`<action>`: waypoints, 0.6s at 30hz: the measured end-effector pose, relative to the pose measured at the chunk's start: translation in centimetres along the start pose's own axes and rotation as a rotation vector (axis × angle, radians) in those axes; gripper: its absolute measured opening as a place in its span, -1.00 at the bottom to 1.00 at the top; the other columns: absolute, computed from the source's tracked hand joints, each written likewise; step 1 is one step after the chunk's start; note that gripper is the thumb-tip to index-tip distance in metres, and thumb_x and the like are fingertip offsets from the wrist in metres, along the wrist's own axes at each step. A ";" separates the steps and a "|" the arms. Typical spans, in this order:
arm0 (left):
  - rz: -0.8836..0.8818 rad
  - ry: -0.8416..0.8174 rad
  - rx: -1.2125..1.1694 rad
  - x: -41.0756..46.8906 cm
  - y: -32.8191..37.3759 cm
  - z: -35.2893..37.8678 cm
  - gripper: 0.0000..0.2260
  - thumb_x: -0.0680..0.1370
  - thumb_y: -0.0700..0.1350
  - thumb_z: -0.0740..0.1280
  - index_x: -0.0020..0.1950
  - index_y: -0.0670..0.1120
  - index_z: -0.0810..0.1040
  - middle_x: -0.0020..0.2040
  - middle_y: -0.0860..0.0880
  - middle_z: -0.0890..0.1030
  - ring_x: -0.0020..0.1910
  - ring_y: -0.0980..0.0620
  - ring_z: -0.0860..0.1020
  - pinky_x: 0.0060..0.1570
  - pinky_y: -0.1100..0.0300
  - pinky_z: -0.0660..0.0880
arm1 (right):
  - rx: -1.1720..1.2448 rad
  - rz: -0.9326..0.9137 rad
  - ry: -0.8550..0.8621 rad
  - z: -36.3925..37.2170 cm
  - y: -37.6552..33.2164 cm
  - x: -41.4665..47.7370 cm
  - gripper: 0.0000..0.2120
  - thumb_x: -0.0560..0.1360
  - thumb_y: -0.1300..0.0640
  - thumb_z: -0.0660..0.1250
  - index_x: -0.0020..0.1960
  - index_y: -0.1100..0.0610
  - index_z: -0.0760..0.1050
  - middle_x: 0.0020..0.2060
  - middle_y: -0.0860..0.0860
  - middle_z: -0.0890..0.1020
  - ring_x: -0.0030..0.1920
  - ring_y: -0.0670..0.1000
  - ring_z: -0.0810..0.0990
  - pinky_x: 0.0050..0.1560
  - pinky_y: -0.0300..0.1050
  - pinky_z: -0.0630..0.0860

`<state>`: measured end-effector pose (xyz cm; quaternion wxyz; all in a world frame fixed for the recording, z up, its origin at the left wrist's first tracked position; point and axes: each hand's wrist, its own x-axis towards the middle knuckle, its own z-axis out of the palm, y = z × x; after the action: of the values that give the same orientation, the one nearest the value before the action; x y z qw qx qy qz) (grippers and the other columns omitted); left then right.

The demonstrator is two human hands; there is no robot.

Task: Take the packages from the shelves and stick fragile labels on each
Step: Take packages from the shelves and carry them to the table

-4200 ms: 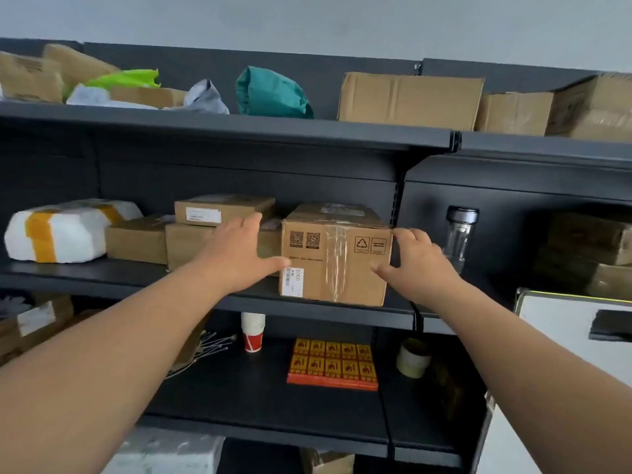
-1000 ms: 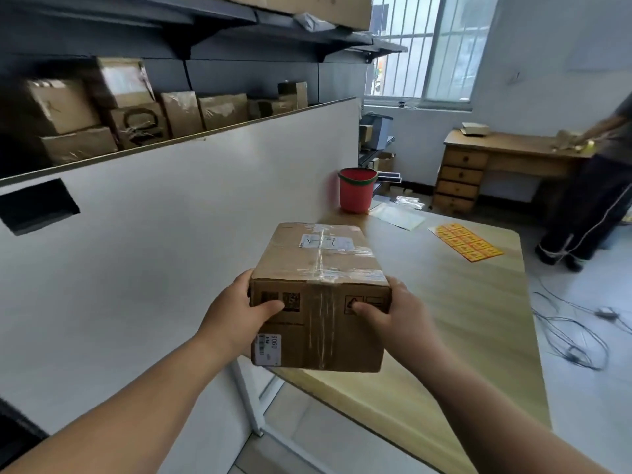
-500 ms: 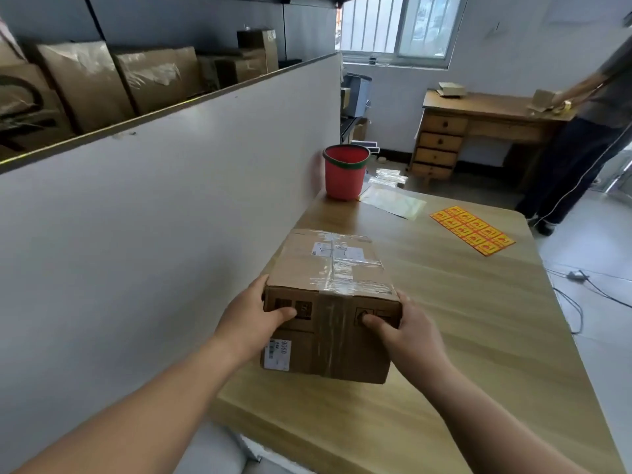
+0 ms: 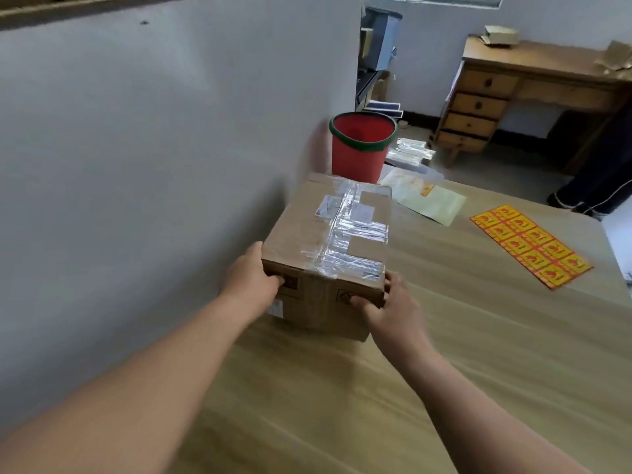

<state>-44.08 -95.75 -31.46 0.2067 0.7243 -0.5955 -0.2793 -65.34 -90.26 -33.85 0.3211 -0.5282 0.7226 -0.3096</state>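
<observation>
A brown cardboard box (image 4: pixel 314 230) with clear tape across its top rests on the wooden table (image 4: pixel 427 371), close to the white partition. My left hand (image 4: pixel 251 280) grips its near left corner and my right hand (image 4: pixel 388 307) grips its near right corner. A sheet of orange and yellow fragile labels (image 4: pixel 530 244) lies flat on the table to the right of the box, well apart from both hands.
A red bucket with a green rim (image 4: pixel 360 145) stands just behind the box. A pale backing sheet (image 4: pixel 427 198) lies beside it. The white partition (image 4: pixel 154 148) runs along the table's left side. A wooden desk (image 4: pixel 513 87) and a person's dark trouser leg (image 4: pixel 595 179) are beyond.
I carried the box from the shelf round the partition and pushed it further onto the table, near the bucket. Both hands keep their grip on its near corners.
</observation>
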 end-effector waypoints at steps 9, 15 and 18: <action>-0.128 -0.038 -0.203 6.6 1.3 0.8 -0.28 0.48 -0.26 0.27 0.56 -0.06 -0.02 0.38 -0.10 0.37 0.30 -0.10 0.39 0.21 0.15 0.35 | -0.040 -0.054 -0.114 2.3 -1.1 6.5 -0.53 0.54 0.06 0.33 0.42 0.00 0.31 0.24 -0.07 0.56 0.20 0.03 0.56 0.16 -0.11 0.44; -0.004 -0.041 0.119 5.2 0.3 0.2 -0.23 0.52 0.00 0.34 0.56 -0.07 -0.08 0.56 -0.10 -0.01 0.53 -0.06 0.03 0.44 0.03 0.09 | -0.205 -0.150 0.027 2.2 -2.5 6.8 -0.36 0.57 -0.13 0.20 0.53 0.15 0.14 0.53 0.08 0.13 0.53 0.03 0.04 0.50 -0.04 -0.01; 0.107 0.022 0.296 3.6 0.1 -1.1 -0.22 0.51 0.14 0.31 0.56 -0.04 -0.05 0.57 -0.10 -0.02 0.53 -0.09 0.00 0.47 0.01 0.06 | -0.400 -0.281 0.025 2.4 -4.4 6.3 -0.37 0.56 -0.18 0.16 0.54 0.06 0.11 0.56 0.04 0.01 0.55 0.05 -0.11 0.50 0.02 -0.16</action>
<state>-43.01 -99.29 -31.15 0.1189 0.7173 -0.6654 -0.1691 -62.46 -97.65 -32.65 0.1547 -0.6727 0.6929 -0.2084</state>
